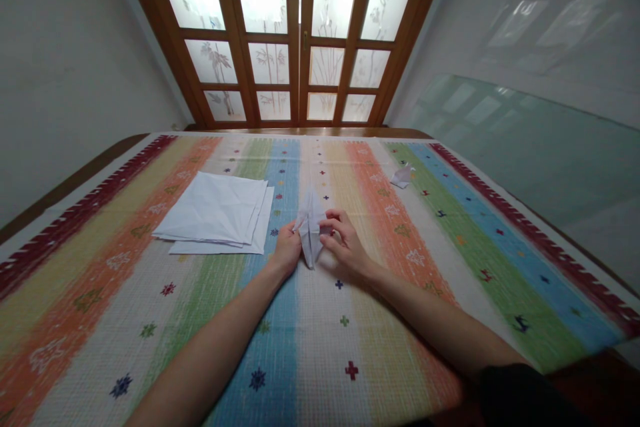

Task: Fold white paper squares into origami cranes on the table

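Note:
Between my two hands is a white folded paper [310, 227], a narrow diamond shape with pointed ends and a slit down its middle. My left hand [287, 248] grips its left edge, the thumb on top and the other fingers mostly hidden. At the right edge, my right hand [346, 240] pinches the paper with thumb and fingertips. The lower point of the paper hangs toward me, just over the striped tablecloth [320, 347].
A stack of white paper squares [215, 207] lies left of my hands, its sheets slightly askew. Farther off to the right sits a small folded paper piece [401, 176]. Beyond the table stand wooden doors with frosted panes [327, 7]; a glass panel [530, 147] leans along the right wall.

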`<state>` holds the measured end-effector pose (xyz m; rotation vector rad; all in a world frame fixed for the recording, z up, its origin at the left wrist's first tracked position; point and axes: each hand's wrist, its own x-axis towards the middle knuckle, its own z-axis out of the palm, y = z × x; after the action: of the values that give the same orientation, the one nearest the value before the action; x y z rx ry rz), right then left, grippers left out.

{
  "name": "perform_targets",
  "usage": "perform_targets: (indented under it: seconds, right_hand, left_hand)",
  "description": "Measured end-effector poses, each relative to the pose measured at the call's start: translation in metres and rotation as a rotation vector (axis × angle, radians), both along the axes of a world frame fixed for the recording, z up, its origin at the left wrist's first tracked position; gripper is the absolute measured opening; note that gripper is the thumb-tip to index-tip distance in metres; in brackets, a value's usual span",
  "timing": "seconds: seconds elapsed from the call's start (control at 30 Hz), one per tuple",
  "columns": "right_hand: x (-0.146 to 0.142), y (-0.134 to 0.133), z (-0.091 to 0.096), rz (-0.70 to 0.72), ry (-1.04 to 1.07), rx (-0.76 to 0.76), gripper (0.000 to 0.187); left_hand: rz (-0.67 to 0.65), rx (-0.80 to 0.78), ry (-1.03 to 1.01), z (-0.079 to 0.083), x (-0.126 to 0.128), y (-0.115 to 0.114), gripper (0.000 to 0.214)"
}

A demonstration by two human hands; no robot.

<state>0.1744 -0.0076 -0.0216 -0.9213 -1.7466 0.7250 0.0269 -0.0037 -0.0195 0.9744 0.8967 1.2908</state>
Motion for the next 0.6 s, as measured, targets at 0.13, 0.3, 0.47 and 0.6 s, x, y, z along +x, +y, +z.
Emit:
perform_targets:
  seconds: [0.13,0.3,0.47,0.6]
  right_hand:
    - [-0.004,-0.002,0.002,-0.059,0.033,-0.112,0.023]
    - [-0.007,0.003,0.003,-0.027,0.291,-0.288,0.023]
    - [-0.006,0.009,-0.001,0.046,0.532,-0.460,0.027]
    - [-0.006,0.009,0.000,0.011,0.544,-0.535,0.027]
  left_hand:
    - [0.147,0.164,0.330,0.002,-0.004,-0.003,0.027]
    - [0.173,0.092,0.253,-0.002,-0.005,0.000,0.033]
    - [0.064,0.002,-0.030,-0.007,-0.001,0.003,0.040]
    - [0.013,-0.031,-0.094,-0.008,0.000,0.003,0.039]
